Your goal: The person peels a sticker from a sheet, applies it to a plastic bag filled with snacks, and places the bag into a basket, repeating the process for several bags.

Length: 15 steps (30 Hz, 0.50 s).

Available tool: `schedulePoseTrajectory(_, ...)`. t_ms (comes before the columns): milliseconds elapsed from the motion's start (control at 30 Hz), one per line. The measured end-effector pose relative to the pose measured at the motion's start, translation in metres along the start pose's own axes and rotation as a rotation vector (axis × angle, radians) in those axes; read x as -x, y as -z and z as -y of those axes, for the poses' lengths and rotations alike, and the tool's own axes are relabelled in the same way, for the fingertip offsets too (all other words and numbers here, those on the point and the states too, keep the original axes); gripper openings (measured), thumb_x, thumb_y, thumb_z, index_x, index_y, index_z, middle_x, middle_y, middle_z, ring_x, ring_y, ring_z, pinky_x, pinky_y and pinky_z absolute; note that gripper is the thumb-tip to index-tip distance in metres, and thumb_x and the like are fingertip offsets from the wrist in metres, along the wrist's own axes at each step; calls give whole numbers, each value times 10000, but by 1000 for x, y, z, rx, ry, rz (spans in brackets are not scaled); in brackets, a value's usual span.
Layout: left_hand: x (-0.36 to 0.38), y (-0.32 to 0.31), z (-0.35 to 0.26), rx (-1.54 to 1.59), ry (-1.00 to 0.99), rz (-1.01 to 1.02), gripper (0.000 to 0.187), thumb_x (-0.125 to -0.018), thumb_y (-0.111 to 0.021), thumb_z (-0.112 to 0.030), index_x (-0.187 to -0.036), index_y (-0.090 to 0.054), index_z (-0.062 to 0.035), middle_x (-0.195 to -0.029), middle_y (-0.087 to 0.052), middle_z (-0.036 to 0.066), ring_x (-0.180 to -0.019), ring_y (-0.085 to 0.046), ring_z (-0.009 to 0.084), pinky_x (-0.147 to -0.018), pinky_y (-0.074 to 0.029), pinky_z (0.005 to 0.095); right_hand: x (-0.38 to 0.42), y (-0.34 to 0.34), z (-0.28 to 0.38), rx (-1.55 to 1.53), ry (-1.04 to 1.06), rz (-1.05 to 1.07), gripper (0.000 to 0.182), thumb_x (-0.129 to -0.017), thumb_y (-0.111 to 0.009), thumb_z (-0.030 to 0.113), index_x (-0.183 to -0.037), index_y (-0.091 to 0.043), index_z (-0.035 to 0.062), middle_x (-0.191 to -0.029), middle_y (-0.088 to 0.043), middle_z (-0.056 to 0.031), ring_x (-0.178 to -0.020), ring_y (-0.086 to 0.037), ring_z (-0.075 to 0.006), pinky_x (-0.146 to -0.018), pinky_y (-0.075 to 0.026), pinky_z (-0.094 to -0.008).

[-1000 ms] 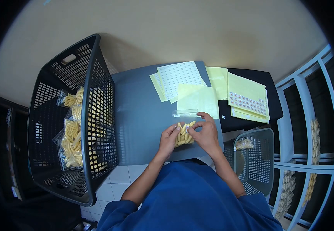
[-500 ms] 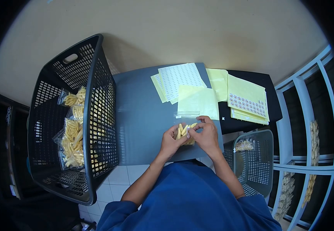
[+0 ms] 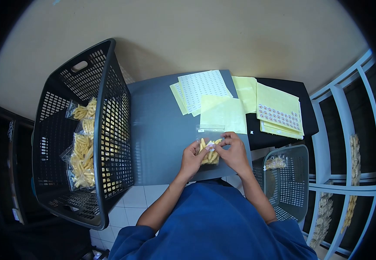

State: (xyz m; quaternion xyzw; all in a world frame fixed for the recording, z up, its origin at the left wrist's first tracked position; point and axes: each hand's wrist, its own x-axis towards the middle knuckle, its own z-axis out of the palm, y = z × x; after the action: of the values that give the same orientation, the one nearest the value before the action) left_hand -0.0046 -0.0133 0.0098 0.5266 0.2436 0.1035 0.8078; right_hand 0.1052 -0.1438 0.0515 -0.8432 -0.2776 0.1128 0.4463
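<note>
A clear zip bag (image 3: 210, 160) of pale yellow finger-shaped snacks lies at the table's front edge, its zip end pointing away from me. My left hand (image 3: 191, 159) grips the bag's left side, thumb across its front. At the right edge, my right hand (image 3: 235, 152) is closed on the bag, its thumb pressed near the middle. A small round sticker (image 3: 211, 147) shows on the bag's front between both thumbs. Beyond the bag lies a pale yellow sheet (image 3: 222, 113), partly over a white sheet of small printed labels (image 3: 204, 89).
On the left stands a large dark basket (image 3: 110, 130) holding several bags of snacks (image 3: 82, 149). A smaller grey basket (image 3: 298, 182) at lower right contains a snack bag (image 3: 275, 163). Yellow sticker sheets (image 3: 279, 113) lie on a black surface (image 3: 307, 119). Metal shelving (image 3: 337, 108) rises at right.
My right thumb has come down onto the bag's front, and the round sticker now shows flat there. The left thumb has moved up toward it. The bag stays in about the same place.
</note>
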Motion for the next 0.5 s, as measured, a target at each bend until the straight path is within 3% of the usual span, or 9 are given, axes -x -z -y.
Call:
schedulePoseTrajectory(133, 1, -2, 0, 18, -15, -59, 315, -993, -636, -96, -1276, -603, 37, -1100, -705, 85, -955, -672, 105, -828, -549, 255, 1, 3, 4, -7, 17, 33, 196, -756, -824, 164, -775, -740, -11, -1009, -668, -169, -951, -668, -312, -816, -525, -375)
schedulePoseTrajectory(333, 1, -1, 2, 84, -17, -81, 325, -1008, -600, -90, -1305, -579, 40, -1123, -693, 111, -991, -674, 125, -850, -548, 258, 1, -2, -3, -150, 128, 73, 228, -784, -826, 143, -990, -774, 60, -1112, -574, -113, -945, -607, -241, -884, -487, -338)
schedulePoseTrajectory(500, 0, -1, 11, 77, -56, -97, 338, -1015, -578, -81, -1331, -557, 36, -1135, -670, 104, -984, -662, 119, -846, -540, 250, 2, 0, -2, -239, 124, 219, 263, -800, -784, 130, -1062, -782, 105, -1198, -520, -118, -1063, -563, -238, -959, -454, -353)
